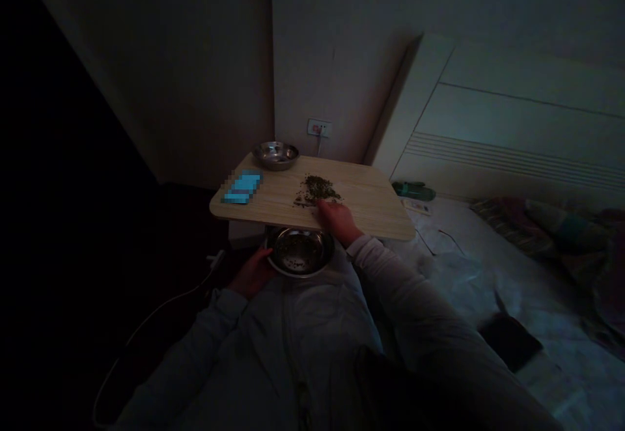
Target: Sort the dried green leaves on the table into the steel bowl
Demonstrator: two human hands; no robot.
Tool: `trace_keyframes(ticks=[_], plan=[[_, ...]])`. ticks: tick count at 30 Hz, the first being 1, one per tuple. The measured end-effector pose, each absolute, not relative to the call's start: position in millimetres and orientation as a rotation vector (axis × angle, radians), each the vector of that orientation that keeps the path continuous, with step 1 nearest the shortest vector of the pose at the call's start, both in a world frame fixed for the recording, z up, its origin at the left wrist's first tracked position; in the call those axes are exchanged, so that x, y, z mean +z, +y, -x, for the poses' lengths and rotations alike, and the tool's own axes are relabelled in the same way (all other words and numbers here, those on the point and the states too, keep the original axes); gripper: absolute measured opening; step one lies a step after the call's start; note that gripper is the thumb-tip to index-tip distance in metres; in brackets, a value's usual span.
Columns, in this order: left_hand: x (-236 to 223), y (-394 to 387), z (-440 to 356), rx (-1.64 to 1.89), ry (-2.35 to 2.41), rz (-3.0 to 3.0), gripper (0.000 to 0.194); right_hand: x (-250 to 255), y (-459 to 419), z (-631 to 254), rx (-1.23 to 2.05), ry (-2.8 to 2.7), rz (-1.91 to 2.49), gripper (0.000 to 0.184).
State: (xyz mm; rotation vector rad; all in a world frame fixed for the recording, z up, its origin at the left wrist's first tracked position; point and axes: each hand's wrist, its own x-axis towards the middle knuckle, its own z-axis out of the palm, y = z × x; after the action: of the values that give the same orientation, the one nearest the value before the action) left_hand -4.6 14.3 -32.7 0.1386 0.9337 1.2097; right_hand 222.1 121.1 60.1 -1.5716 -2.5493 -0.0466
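Note:
A small light wooden table (371, 206) stands by the bed. A pile of small dark green bits (319, 188) lies on its middle. My right hand (338, 219) rests on the table's near edge, fingers curled against the pile's near side; whether it holds anything is unclear. Just below that edge, a steel bowl (301, 252) with some dark bits inside is held by my left hand (252, 272), which grips its left rim. The room is dim.
A second steel bowl (276, 154) sits at the table's far left corner, and a blue flat object (241, 186) lies at the left. A wall socket (319, 128) is behind. The bed with headboard (488, 131), a green object (414, 190) and a dark item (510, 340) lie right.

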Motion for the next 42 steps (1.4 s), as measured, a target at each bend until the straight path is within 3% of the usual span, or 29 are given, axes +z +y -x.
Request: trace_keyframes(ticks=[18, 26, 32, 42], plan=[[-28.0, 14.4, 3.4, 1.192, 0.954, -0.137, 0.039, 54.9, 108.8, -230.7, -0.027, -2.567, 1.478, 0.036], [-27.8, 19.0, -0.4, 1.154, 0.961, -0.159, 0.024, 49.6, 122.2, -275.5, 0.343, -1.977, 1.442, 0.024], [-32.1, 24.4, 1.0, 1.129, 0.942, -0.172, 0.037, 50.1, 140.2, -300.4, 0.833, -1.534, 1.447, 0.008], [-29.7, 20.5, -1.0, 1.148, 0.971, -0.171, 0.029, 52.9, 124.5, -323.3, 0.896, -1.383, 1.575, 0.011]])
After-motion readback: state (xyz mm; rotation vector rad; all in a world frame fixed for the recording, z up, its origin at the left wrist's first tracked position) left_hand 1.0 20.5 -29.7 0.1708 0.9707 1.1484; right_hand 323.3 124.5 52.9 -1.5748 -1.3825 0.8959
